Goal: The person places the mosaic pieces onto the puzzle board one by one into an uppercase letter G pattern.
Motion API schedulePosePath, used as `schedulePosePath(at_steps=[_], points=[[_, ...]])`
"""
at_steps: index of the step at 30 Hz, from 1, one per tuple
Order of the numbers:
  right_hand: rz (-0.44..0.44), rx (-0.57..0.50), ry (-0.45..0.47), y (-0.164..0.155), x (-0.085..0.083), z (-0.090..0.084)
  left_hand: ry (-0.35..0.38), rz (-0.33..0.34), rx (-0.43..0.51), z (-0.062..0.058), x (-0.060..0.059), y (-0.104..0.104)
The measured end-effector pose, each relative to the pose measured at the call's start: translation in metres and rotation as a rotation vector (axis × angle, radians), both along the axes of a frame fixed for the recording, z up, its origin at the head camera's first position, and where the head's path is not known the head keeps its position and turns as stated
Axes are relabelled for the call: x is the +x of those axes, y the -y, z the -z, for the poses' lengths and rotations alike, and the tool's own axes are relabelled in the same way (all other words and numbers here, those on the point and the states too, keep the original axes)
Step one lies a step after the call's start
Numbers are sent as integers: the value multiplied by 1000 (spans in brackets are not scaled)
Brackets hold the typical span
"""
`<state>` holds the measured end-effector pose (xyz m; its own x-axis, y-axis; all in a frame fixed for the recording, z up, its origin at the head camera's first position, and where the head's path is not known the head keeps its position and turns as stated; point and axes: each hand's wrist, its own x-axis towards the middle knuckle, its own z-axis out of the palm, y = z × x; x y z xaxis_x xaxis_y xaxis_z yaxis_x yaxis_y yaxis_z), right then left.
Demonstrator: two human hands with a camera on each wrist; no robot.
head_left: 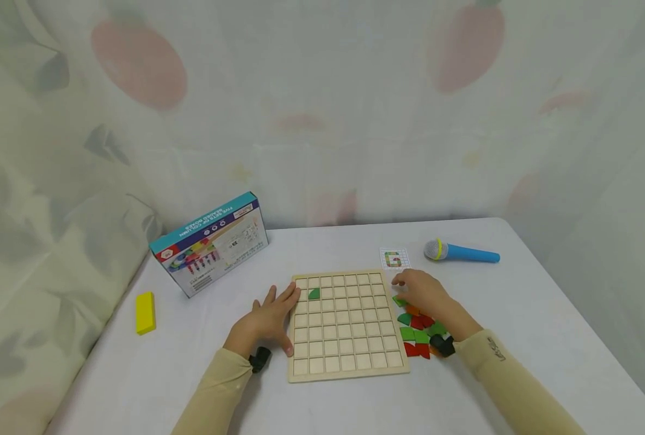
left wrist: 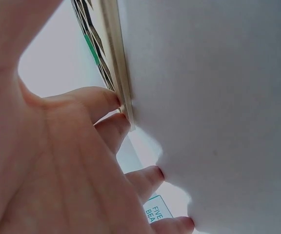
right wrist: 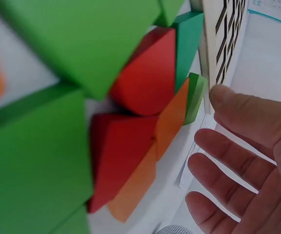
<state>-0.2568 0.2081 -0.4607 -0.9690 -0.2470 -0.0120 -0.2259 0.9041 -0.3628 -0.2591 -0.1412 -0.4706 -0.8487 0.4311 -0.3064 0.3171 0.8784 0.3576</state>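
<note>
A wooden grid board lies on the table between the hands. One dark green quarter-round tile sits in a cell near its upper left corner. My left hand has its fingers spread, with thumb and fingertips at the board's left edge. Beyond the right edge, my right hand hovers at the far end of a loose heap of tiles in red, green and orange. In the right wrist view its thumb and fingers are apart with nothing between them, near a small light green tile and an orange tile.
Behind the board lies a small card with a coloured pattern on a grid. To its right is a blue toy microphone. A printed box stands at the back left, and a yellow block lies by the left edge.
</note>
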Motion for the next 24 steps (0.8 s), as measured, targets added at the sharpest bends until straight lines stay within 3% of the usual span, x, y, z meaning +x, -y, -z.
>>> schedulePosePath(at_steps=[8,24], points=[[-21,38,45,-6,0,9,-2,-4,1,-3,2,-1],[4,64,-14,-5,0,8,-4,-3,3,-5,4,0]])
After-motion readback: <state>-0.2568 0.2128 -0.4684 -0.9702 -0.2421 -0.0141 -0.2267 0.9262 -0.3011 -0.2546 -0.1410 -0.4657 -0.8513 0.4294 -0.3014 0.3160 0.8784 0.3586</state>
